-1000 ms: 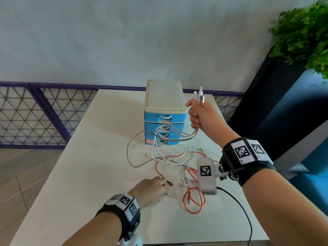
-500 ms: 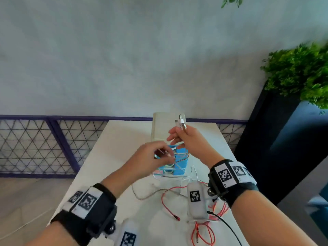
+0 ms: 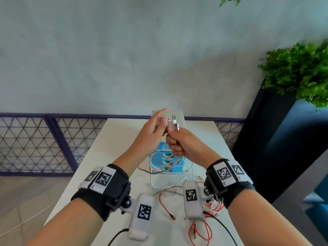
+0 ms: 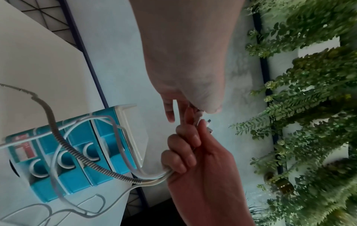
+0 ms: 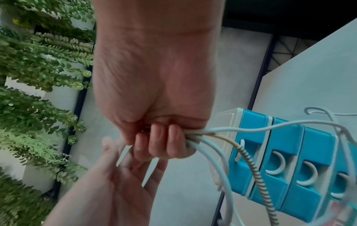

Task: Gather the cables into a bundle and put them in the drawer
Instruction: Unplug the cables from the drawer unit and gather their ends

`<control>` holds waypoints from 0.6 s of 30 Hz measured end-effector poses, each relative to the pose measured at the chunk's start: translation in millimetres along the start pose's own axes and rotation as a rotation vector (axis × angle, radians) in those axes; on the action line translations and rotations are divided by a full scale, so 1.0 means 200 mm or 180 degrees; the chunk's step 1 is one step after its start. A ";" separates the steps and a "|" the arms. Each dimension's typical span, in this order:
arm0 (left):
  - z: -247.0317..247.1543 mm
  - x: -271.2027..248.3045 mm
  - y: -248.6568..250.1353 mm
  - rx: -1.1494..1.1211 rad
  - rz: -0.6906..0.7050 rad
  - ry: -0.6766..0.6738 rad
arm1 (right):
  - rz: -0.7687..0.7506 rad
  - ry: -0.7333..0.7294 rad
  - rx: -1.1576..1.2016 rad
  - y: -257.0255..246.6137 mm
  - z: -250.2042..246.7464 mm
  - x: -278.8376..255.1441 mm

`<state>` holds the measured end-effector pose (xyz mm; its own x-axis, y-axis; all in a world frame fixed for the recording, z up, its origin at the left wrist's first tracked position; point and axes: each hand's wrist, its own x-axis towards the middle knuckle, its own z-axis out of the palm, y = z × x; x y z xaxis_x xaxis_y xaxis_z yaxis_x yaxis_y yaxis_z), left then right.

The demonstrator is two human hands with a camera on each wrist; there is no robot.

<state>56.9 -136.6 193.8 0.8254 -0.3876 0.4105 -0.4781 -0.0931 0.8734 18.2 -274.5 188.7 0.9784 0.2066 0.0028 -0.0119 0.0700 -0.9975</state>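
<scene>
So: right hand (image 3: 184,144) fist clamped on plug ends of white cables (image 5: 216,134), held high so slack hung free | left hand (image 3: 150,132) fingers apart, feeding a plug in | red cable (image 3: 200,229) on surface (image 3: 113,139) | drawer unit (image 4: 81,154) shut

A white table (image 3: 113,157) stands against a pale grey-blue wall (image 3: 124,59). Along the foot of the wall runs a purple-framed railing (image 3: 44,139) filled with black triangular mesh. To the right, a tall dark planter (image 3: 262,139) carries a bushy green plant (image 3: 298,75), and a few leaves (image 3: 229,0) show at the top edge. In the 2 wrist views, hanging green foliage (image 4: 309,122) fills 1 side. Pale wood-look flooring (image 3: 26,201) lies left of the table.
</scene>
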 end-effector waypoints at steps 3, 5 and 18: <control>-0.01 0.04 0.00 0.0236 0.0159 -0.0006 | 0.0038 -0.0050 -0.0074 -0.03 -0.01 0.01; -0.01 0.04 0.00 0.0150 0.0010 -0.0085 | 0.0079 -0.0035 -0.0090 -0.03 -0.01 0.01; 0.17 -0.26 -0.18 0.0522 -0.0379 -0.1394 | -0.0179 0.0040 0.1384 -0.01 -0.04 0.01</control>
<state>20.5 -145.1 132.2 0.6900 -0.7120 0.1302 -0.4580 -0.2902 0.8402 21.8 -282.1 189.8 0.9824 0.1792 0.0526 -0.0418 0.4856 -0.8732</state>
